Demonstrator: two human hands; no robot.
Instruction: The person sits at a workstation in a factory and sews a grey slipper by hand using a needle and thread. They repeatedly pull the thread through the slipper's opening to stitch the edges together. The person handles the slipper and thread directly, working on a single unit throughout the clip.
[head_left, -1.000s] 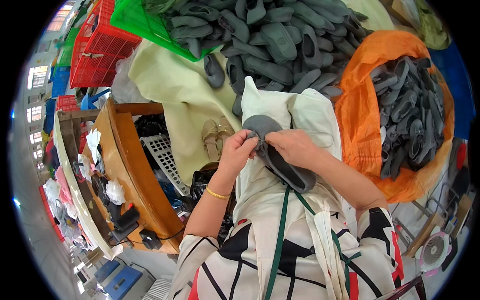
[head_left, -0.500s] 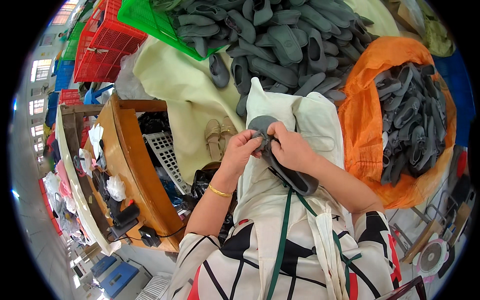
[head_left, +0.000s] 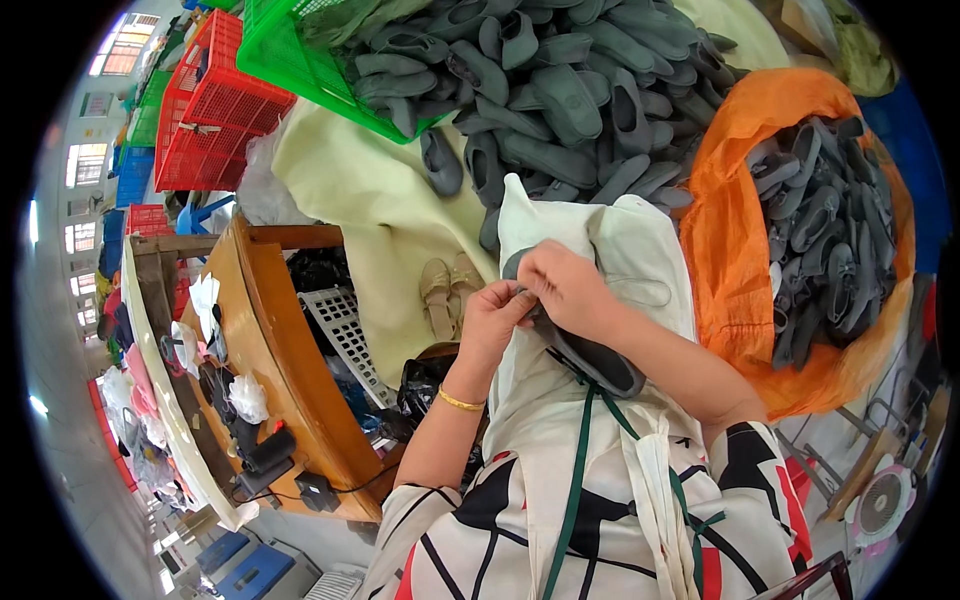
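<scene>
A dark grey slip-on shoe [head_left: 603,368] lies across my lap on the white apron [head_left: 640,240], its heel end toward me. My left hand [head_left: 498,312] pinches the shoe's upper near the front, thumb and fingertips together. Directly beside it, my right hand [head_left: 567,285] is closed over the same spot and covers most of the toe. The fingertips of both hands meet there; the exact bit of trim between them is hidden.
A big heap of grey shoes [head_left: 570,100] lies ahead, beside a green crate [head_left: 290,50]. At right stands an orange sack [head_left: 715,270] filled with more shoes. A wooden table [head_left: 290,350] is at left, with beige sandals [head_left: 437,290] near it. A fan [head_left: 882,505] stands lower right.
My right hand has turned and come over the shoe's front, hiding more of the toe. My left hand still pinches beside it. The view has shifted slightly.
</scene>
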